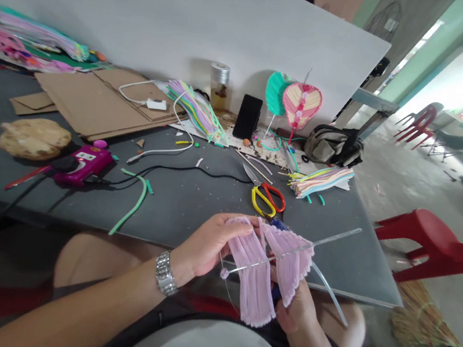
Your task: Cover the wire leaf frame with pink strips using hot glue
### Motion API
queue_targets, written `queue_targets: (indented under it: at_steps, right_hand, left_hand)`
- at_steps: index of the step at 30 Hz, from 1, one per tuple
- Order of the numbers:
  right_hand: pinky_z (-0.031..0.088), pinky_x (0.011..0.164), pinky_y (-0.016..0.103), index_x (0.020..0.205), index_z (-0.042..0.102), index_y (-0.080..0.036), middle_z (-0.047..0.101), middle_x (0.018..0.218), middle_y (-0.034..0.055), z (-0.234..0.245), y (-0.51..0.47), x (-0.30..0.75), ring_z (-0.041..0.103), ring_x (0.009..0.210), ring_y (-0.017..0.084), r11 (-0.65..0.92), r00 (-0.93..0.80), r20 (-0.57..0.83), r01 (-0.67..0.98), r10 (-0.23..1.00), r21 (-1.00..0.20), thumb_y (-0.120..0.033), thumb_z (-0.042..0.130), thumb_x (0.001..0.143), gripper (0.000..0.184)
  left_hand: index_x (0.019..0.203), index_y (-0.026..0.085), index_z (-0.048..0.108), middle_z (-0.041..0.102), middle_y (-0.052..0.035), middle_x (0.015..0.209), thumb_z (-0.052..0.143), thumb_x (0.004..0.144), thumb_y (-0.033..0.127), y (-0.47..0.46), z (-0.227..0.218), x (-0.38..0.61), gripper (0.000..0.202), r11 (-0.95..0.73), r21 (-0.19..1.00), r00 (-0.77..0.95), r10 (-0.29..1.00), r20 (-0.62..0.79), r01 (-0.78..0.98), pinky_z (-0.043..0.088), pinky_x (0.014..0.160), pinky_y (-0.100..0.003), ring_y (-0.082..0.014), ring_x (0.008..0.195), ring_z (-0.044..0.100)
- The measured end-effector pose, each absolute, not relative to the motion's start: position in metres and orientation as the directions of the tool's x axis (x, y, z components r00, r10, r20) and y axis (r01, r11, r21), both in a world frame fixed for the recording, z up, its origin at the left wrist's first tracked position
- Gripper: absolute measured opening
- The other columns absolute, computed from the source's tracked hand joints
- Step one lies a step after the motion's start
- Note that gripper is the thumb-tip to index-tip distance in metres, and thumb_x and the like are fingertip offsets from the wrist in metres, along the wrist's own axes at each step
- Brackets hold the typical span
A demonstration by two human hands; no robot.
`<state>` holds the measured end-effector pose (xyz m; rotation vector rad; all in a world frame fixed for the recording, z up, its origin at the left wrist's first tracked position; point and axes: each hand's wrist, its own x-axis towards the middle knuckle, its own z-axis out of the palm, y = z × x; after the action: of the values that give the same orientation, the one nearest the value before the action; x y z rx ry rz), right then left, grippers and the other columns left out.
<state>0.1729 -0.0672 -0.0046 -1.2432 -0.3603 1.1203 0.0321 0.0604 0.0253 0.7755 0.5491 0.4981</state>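
On the table, a jar holds yellowish liquid; the left hand pinches lilac strips, the right hand unclear in grip.

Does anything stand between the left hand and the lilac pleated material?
Nothing visible: the left hand has its thumb directly on the lilac pleated material. A transparent rod slants across its front, below that thumb. The right hand is partly hidden behind it.

Pale lilac ribbed panels; yellow-and-red scissor handles; magenta box; grey tabletop
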Motion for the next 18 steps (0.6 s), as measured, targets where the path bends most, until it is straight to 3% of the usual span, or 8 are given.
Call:
queue_targets:
  at_steps: [4,9,14,16,18]
  right_hand:
    - [0.057,0.067,0.037,0.106,0.074,-0.027,0.077,0.092,0.0052,-0.009,-0.068,0.17,0.069,0.077,0.026,-0.081,0.455,-0.32,-0.47,0.831,-0.879,-0.035,0.089,0.056,0.053]
    - [0.051,0.052,0.033,0.088,0.068,-0.025,0.072,0.073,0.0034,-0.015,-0.073,0.184,0.063,0.058,0.022,-0.036,0.647,-0.276,-0.359,0.711,-0.933,-0.043,0.077,0.073,0.025]
    - [0.048,0.051,0.028,0.102,0.067,-0.024,0.072,0.08,0.0021,-0.003,-0.093,0.221,0.059,0.053,0.015,0.122,0.843,-0.022,-0.104,0.537,-0.987,-0.045,0.065,0.091,0.024]
    - [0.048,0.053,0.027,0.103,0.067,-0.023,0.072,0.081,0.0017,0.004,-0.103,0.229,0.059,0.053,0.014,0.148,0.837,0.115,0.041,0.535,-0.988,-0.046,0.064,0.092,0.025]
    - [0.049,0.054,0.027,0.099,0.069,-0.022,0.072,0.079,0.0025,0.01,-0.112,0.228,0.06,0.054,0.014,0.076,0.759,0.192,0.185,0.623,-0.98,-0.048,0.064,0.092,0.027]
  left_hand:
    - [0.103,0.014,0.08,0.079,-0.0094,0.09,0.084,0.072,0.034,0.06,0.028,0.033,0.037,0.609,0.769,0.759,0.59,-0.274,-0.196,0.053,0.072,-0.026,-0.0172,0.076,0.071]
    - [0.099,0.013,0.08,0.078,-0.0089,0.09,0.087,0.067,0.035,0.061,0.031,0.028,0.039,0.599,0.78,0.713,0.626,-0.315,-0.182,0.051,0.07,-0.025,-0.0159,0.074,0.069]
    - [0.098,0.013,0.081,0.078,-0.0099,0.093,0.087,0.066,0.036,0.066,0.029,0.02,0.04,0.573,0.805,0.669,0.661,-0.34,-0.157,0.05,0.072,-0.026,-0.0171,0.077,0.068]
    - [0.099,0.014,0.081,0.078,-0.01,0.094,0.086,0.067,0.036,0.066,0.026,0.017,0.039,0.573,0.811,0.682,0.641,-0.352,-0.12,0.049,0.071,-0.026,-0.0167,0.076,0.068]
    - [0.099,0.015,0.082,0.078,-0.0089,0.092,0.085,0.068,0.035,0.065,0.024,0.015,0.037,0.584,0.808,0.698,0.613,-0.372,-0.083,0.048,0.069,-0.025,-0.0152,0.073,0.066]
